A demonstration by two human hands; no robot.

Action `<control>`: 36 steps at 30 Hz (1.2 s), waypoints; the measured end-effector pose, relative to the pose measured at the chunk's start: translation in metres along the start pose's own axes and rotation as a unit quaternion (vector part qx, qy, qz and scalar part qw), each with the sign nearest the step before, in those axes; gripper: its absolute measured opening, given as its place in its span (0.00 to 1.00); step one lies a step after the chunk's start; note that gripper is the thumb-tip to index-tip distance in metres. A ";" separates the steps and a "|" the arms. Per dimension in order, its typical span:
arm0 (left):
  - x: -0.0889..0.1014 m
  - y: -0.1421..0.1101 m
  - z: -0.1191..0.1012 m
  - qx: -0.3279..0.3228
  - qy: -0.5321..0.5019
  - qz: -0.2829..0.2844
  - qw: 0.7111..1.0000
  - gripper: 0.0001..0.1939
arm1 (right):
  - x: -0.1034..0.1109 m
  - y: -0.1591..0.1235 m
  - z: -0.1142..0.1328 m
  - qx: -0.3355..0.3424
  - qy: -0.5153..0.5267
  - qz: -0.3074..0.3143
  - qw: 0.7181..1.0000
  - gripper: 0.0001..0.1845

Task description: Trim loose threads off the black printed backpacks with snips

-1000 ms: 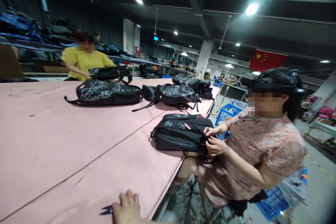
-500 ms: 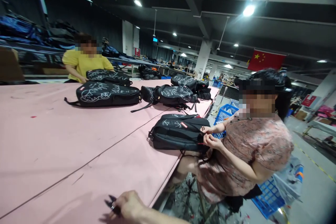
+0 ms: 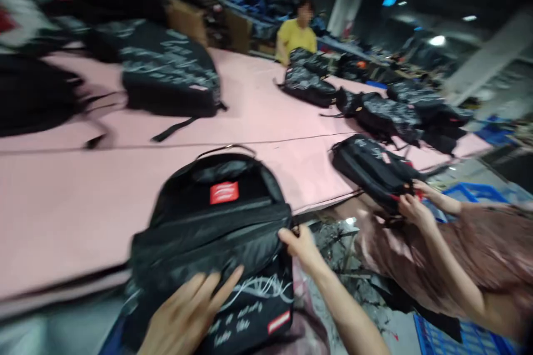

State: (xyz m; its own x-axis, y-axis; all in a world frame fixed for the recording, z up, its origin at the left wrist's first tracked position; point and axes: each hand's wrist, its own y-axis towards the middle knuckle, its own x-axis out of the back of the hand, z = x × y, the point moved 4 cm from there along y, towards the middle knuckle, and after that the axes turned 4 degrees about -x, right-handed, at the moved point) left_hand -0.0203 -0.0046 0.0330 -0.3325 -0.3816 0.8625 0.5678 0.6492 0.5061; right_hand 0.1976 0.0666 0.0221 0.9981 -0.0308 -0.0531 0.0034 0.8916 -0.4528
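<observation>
A black backpack [image 3: 258, 216] with white scribbled lines and a red label inside lies at the table's near edge, its upper part open and its front panel folded toward me. My left hand [image 3: 183, 308] rests on that panel, fingers stretched and somewhat apart. On the backpack's right side, my right hand [image 3: 303, 247] grips the edge, thumb on top. A small dark bit with a shine shows by those fingers, too blurred to name.
A co-worker's hands [image 3: 414, 202] work on another black backpack [image 3: 366, 169] at the right. Several more backpacks [image 3: 170, 75] lie across the pink table [image 3: 83, 194]. A person in yellow [image 3: 297, 36] is at the far side. Blue crates [image 3: 470, 194] stand at the right.
The view has swung left and down. My right hand, earlier holding dark snips over the table, is now on the backpack's side. My left hand and this backpack have come into view.
</observation>
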 end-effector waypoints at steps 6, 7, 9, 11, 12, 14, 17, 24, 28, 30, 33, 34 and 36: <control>0.016 -0.022 -0.009 0.028 -0.005 0.060 0.998 0.21 | 0.003 -0.011 -0.016 0.014 0.064 0.076 0.995 0.24; 0.018 -0.022 -0.007 0.033 -0.012 0.054 0.998 0.20 | 0.005 -0.013 -0.018 0.021 0.060 0.072 0.995 0.24; 0.026 -0.026 -0.003 0.042 -0.020 0.032 0.998 0.19 | 0.009 -0.014 -0.022 0.025 0.053 0.062 0.996 0.24; 0.034 -0.034 0.005 0.067 -0.009 0.018 0.998 0.18 | 0.012 -0.012 -0.025 0.018 0.051 0.050 0.997 0.25; 0.038 -0.040 0.010 0.085 0.002 0.019 0.996 0.18 | 0.013 -0.011 -0.027 0.014 0.051 0.046 0.998 0.26; 0.045 -0.053 0.023 0.128 0.029 0.036 0.991 0.20 | 0.015 -0.007 -0.029 0.008 0.051 0.041 0.998 0.26; 0.051 -0.069 0.045 0.204 0.036 0.059 0.977 0.21 | 0.018 -0.001 -0.033 0.007 0.052 0.036 0.998 0.26; 0.040 -0.081 0.094 0.578 -0.348 -0.107 0.730 0.21 | 0.021 0.004 -0.038 0.012 0.040 0.035 0.999 0.25; 0.029 -0.059 0.087 0.623 -0.513 -0.110 0.580 0.27 | 0.021 0.002 -0.039 0.025 0.034 0.020 0.999 0.24; 0.027 -0.049 0.084 0.610 -0.543 -0.114 0.565 0.23 | 0.021 0.001 -0.041 0.030 0.031 0.011 0.999 0.24; 0.024 -0.047 0.083 0.605 -0.566 -0.120 0.547 0.19 | 0.021 -0.001 -0.044 0.025 0.030 0.016 0.999 0.24; 0.023 -0.049 0.084 0.605 -0.570 -0.112 0.544 0.18 | 0.021 -0.001 -0.046 0.022 0.031 0.018 0.999 0.23; 0.020 -0.055 0.087 0.607 -0.569 -0.087 0.549 0.18 | 0.021 -0.002 -0.048 0.018 0.027 0.023 0.999 0.21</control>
State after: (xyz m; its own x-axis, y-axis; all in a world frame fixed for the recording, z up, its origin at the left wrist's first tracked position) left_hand -0.1235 0.0090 0.0221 -0.9487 -0.2981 -0.1055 -0.2371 0.8913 -0.3865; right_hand 0.2157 0.0424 -0.0208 0.9924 -0.0136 -0.1219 -0.0386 0.9087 -0.4157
